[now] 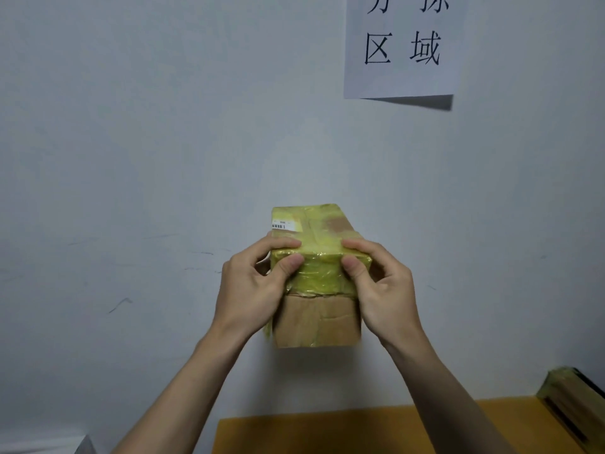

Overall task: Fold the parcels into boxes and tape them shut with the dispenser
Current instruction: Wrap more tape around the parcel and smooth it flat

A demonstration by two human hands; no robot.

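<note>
Above the yellow surface (327,430), the left hand (258,283) and right hand (376,286) each grip a side of the taped cardboard box (314,319), held in mid-air, thumbs pressing the yellowish tape (319,273) on the near face. To seal it well, rub the thumbs outward and over the top edge so the tape lies flat without wrinkles. A paper sign (401,50) hangs on the wall (131,126) behind.

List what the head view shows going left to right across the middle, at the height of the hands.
Left hand gripping the box's left side → taped cardboard box, held up before the wall → right hand gripping its right side.
</note>
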